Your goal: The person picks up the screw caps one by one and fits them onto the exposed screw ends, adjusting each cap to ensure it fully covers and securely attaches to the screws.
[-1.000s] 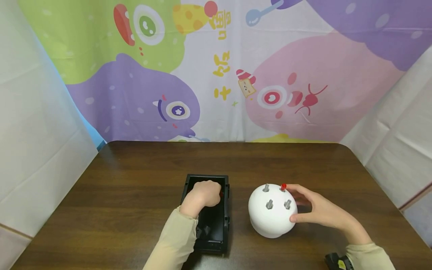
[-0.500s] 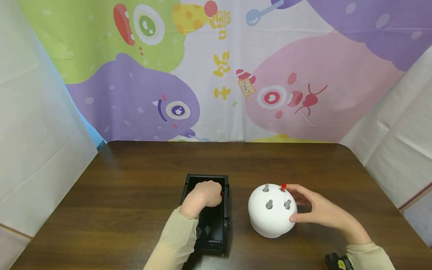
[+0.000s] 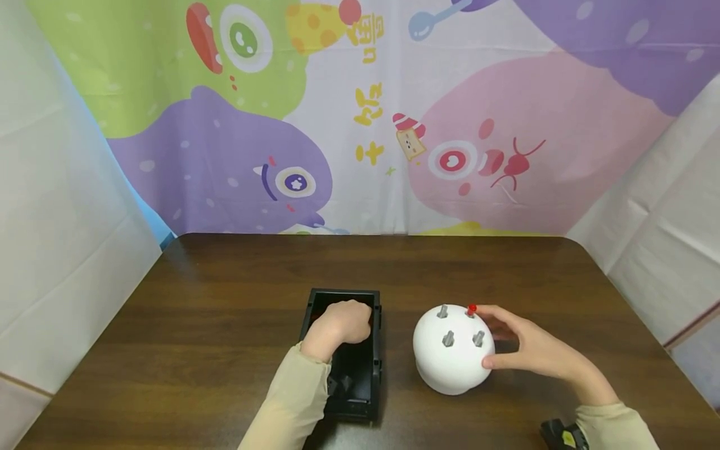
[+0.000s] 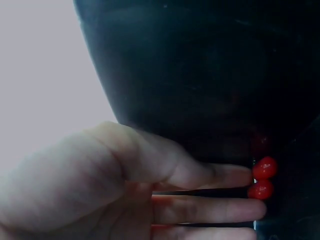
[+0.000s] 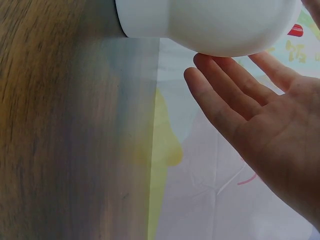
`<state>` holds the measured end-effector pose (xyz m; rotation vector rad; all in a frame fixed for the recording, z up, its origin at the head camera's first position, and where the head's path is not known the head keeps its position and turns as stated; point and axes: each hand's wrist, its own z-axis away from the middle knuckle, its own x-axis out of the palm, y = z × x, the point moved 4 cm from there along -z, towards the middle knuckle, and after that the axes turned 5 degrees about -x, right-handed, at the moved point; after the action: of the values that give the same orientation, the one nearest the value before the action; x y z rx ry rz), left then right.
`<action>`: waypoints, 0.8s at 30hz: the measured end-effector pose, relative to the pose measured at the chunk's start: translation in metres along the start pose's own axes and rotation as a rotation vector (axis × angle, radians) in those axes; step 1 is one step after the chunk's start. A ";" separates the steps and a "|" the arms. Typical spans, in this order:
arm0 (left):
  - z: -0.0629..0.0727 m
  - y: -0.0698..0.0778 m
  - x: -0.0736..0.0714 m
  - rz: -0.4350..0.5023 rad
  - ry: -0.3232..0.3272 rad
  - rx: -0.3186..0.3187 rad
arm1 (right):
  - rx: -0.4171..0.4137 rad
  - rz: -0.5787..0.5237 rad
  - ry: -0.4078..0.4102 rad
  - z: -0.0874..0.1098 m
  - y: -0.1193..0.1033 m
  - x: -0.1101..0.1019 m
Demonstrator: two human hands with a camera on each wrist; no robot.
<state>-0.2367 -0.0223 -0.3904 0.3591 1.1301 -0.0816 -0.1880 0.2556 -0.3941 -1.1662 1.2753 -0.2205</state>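
Resting inside black tray [image 3: 311, 306], left hand [image 3: 337, 324] fingers straight, right hand [image 3: 531, 350] fingers relaxed against white dome [image 3: 450, 362].

Dark wooden table [image 3: 225, 300] bearing black tray [image 3: 312, 306] and white dome [image 3: 450, 369]

Around the white dome [image 3: 452, 359] the wooden table [image 3: 225, 300] is open behind and to its far left. The black tray [image 3: 311, 306] stands just left of the dome, leaving a narrow gap between them. Grey pegs [image 3: 448, 339] and a red-tipped peg [image 3: 471, 309] stick up from the dome's top.
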 end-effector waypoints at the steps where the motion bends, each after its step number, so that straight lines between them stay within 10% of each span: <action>1: 0.000 0.000 0.000 0.003 -0.003 0.000 | -0.005 -0.001 0.001 0.000 0.000 0.000; 24: 0.004 0.003 0.000 0.022 -0.007 0.014 | -0.026 -0.018 0.003 -0.001 0.001 0.000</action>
<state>-0.2329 -0.0209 -0.3882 0.3839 1.1184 -0.0715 -0.1890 0.2549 -0.3947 -1.2007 1.2741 -0.2195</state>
